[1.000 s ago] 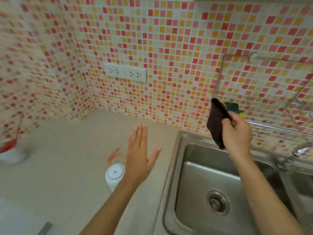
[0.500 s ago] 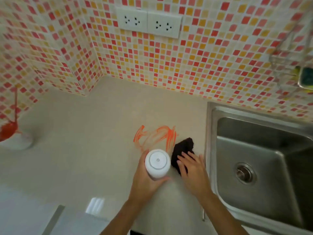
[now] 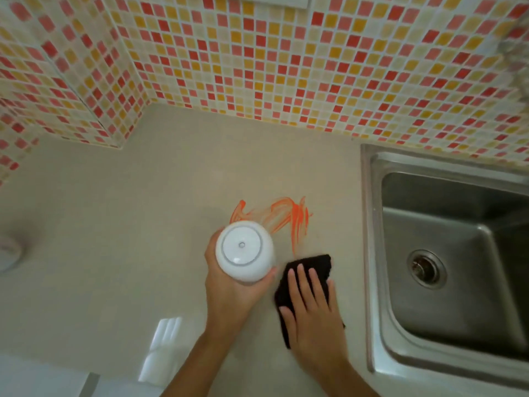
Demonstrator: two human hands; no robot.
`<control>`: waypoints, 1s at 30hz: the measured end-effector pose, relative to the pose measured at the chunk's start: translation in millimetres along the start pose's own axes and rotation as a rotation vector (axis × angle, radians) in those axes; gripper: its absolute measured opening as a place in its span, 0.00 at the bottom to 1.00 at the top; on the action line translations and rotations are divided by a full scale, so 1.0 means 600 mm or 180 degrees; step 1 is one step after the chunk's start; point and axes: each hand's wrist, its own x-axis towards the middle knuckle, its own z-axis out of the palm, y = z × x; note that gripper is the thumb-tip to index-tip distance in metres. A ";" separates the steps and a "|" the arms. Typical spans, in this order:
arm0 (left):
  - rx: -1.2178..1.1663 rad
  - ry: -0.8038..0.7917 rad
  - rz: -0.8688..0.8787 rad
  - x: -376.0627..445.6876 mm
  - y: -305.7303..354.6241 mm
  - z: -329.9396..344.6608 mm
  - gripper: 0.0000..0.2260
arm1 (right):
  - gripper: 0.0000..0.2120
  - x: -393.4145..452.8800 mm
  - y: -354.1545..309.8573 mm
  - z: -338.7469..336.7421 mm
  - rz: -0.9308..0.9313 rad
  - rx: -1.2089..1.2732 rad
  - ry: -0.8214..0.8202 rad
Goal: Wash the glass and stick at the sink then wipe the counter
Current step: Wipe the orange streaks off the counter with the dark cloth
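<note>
An orange smear [image 3: 282,217] streaks the beige counter [image 3: 128,224] just left of the sink [image 3: 446,253]. My left hand [image 3: 229,287] grips a white round-topped container [image 3: 243,250], seen from above, at the smear's near edge. My right hand [image 3: 310,308] lies flat with fingers spread on a black cloth [image 3: 312,267], pressing it to the counter just below the smear's right end. No glass or stick is in view.
The steel sink has a drain [image 3: 426,267] in its basin. Mosaic tile walls [image 3: 257,67] close the back and left. A white object [image 3: 8,253] sits at the far left edge. A bright reflection [image 3: 164,348] lies on the counter near me.
The view has closed in on the counter. The black cloth and my right hand slid slightly down and right, away from the smear. My left hand keeps hold of the white container.
</note>
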 end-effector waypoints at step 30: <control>0.0130 0.0502 0.0242 0.201 -0.026 -0.124 0.46 | 0.27 0.108 -0.072 0.024 -0.0042 -0.0041 0.0005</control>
